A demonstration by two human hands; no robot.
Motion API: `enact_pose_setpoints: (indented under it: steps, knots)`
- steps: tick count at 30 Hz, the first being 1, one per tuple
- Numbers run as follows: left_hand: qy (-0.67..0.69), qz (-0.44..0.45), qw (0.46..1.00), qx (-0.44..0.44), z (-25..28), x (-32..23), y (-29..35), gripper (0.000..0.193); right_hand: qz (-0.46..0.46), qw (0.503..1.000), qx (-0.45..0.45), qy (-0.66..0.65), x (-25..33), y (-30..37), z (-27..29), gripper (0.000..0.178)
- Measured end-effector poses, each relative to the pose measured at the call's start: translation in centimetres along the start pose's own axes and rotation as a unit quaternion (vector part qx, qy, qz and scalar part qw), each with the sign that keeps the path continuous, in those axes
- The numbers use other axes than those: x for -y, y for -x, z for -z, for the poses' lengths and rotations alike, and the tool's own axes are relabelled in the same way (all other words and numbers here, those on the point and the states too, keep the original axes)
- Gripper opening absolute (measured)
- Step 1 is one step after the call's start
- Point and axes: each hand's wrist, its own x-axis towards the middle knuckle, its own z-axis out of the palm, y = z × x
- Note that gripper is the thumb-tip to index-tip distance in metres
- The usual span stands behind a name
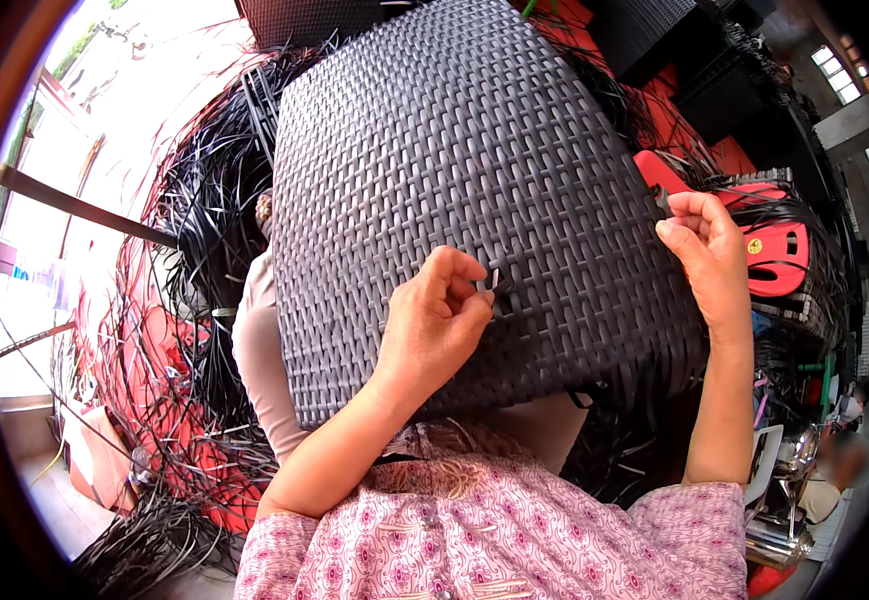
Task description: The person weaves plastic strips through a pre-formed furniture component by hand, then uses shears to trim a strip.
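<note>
Across the person's lap (544,430), a large dark grey woven panel (424,150) is laid. Over its lower middle, the left hand (432,320) is held with thumb and fingers pinched, and a short dark strip end (499,283) appears to be gripped. Just beside the panel's right edge, the right hand (709,245) is raised, its fingertips pinched; whether anything is gripped cannot be told. Loose black strips (216,190) are heaped at the left.

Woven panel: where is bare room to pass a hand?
The woven panel is bare between the left hand and right hand, and beyond them to its far edge. Black strips crowd its left side, red plastic its right.
</note>
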Motion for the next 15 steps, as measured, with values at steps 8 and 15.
enact_pose_setpoints:
  steps: [8,15]
  knots:
    - [0.104,0.057,0.988,0.102,0.7,1.5,-1.3,0.015,-0.09,0.957,0.081,-0.265,-2.0,0.2,-0.7,0.048]
    - [0.144,0.052,0.981,0.122,1.4,2.0,-1.6,0.017,-0.144,0.916,0.082,-0.366,-1.7,0.6,-0.7,0.044]
